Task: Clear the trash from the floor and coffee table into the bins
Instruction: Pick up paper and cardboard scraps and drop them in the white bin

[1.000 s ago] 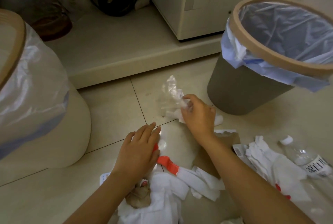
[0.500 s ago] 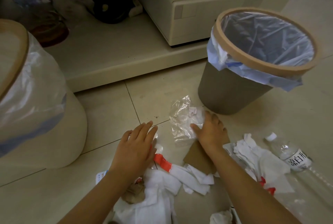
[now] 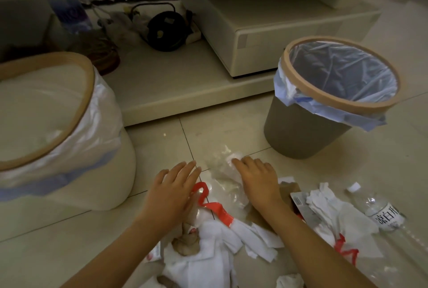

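Note:
Trash lies scattered on the tiled floor between two lined bins. My right hand (image 3: 257, 178) is palm down on a clear plastic wrapper (image 3: 222, 178), its fingers curled onto the wrapper and a bit of white tissue (image 3: 234, 156). My left hand (image 3: 173, 190) rests with straight fingers on the pile beside a red strip (image 3: 203, 195). White tissues (image 3: 220, 243) and a crumpled brown scrap (image 3: 185, 243) lie below it. The grey bin (image 3: 301, 134) stands just beyond my right hand. The white bin (image 3: 104, 185) stands at the left.
A clear plastic bottle (image 3: 382, 213) with a white cap lies at the right, next to more tissues (image 3: 324, 204), brown cardboard (image 3: 287, 189) and another red strip (image 3: 345, 250). The cream coffee table's low shelf (image 3: 173, 93) runs behind the bins, holding a black round object (image 3: 165, 30).
My right hand has brought the clear wrapper from above the floor down flat onto it. My left hand has stayed on the pile. The view has pulled back.

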`<action>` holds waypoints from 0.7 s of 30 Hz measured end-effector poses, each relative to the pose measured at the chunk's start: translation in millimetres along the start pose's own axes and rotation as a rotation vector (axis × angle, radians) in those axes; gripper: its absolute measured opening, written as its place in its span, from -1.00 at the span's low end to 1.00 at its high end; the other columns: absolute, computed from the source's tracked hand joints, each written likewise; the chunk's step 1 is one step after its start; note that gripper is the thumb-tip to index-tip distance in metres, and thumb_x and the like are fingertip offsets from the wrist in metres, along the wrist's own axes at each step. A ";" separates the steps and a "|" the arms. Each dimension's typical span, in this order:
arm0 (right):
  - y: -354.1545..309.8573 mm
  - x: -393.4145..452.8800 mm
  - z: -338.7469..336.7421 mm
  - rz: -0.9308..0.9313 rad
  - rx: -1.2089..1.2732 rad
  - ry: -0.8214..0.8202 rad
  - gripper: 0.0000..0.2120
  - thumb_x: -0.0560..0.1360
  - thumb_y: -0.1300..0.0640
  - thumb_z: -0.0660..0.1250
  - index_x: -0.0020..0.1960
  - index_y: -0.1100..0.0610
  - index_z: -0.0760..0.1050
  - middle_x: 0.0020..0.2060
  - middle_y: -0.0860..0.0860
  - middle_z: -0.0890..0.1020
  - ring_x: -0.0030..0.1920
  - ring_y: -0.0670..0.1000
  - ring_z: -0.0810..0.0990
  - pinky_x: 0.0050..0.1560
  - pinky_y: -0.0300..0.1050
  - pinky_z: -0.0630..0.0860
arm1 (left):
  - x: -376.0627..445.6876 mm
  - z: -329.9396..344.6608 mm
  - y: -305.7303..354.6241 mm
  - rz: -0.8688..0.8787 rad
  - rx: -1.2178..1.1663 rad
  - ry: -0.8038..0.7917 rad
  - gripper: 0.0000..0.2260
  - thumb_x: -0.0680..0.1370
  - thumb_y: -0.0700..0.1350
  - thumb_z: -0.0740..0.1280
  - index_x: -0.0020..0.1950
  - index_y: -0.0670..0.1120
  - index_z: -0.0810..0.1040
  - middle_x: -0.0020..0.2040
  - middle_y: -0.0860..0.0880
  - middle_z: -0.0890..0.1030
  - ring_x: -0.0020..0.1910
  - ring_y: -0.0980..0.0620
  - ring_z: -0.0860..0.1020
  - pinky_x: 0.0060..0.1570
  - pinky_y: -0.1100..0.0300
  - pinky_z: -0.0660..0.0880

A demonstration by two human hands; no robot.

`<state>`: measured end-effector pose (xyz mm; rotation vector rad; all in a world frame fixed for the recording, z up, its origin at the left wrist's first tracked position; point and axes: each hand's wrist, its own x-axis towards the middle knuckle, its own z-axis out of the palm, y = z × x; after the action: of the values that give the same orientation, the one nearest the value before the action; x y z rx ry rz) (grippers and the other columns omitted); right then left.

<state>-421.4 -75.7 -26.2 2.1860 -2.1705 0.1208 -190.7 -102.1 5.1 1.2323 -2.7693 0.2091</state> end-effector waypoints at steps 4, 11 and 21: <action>-25.8 8.9 -38.0 -0.214 0.039 0.291 -0.61 0.24 0.30 0.52 0.04 0.11 0.61 -0.12 0.07 0.66 -0.26 0.06 0.61 -0.36 -0.09 0.56 | -8.0 -30.6 -21.7 -0.004 0.071 -0.007 -0.44 0.37 0.14 0.44 0.30 -0.10 0.53 0.28 -0.12 0.55 0.19 -0.13 0.57 0.05 -0.07 0.53; -72.0 15.0 -121.2 -0.396 0.024 0.524 -0.78 0.52 0.20 0.22 0.08 0.10 0.60 -0.05 0.05 0.66 -0.15 0.04 0.62 -0.27 -0.17 0.50 | -41.2 -104.2 -60.5 -0.023 0.165 0.076 -0.30 0.25 0.08 0.56 0.34 -0.10 0.49 0.31 -0.11 0.52 0.26 -0.13 0.51 0.14 -0.10 0.48; -148.2 45.4 -224.5 -0.456 0.205 0.715 -0.75 0.48 0.23 0.36 0.16 0.15 0.57 0.02 0.11 0.63 -0.10 0.08 0.63 -0.25 -0.09 0.60 | -94.0 -167.7 -109.2 -0.343 0.162 0.218 -0.39 0.33 0.02 0.53 0.32 -0.16 0.51 0.28 -0.15 0.55 0.20 -0.14 0.56 0.10 -0.09 0.52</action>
<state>-276.1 -98.0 203.7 2.1899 -1.3002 0.9582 -40.4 -77.8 165.3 1.5906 -2.3520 0.5097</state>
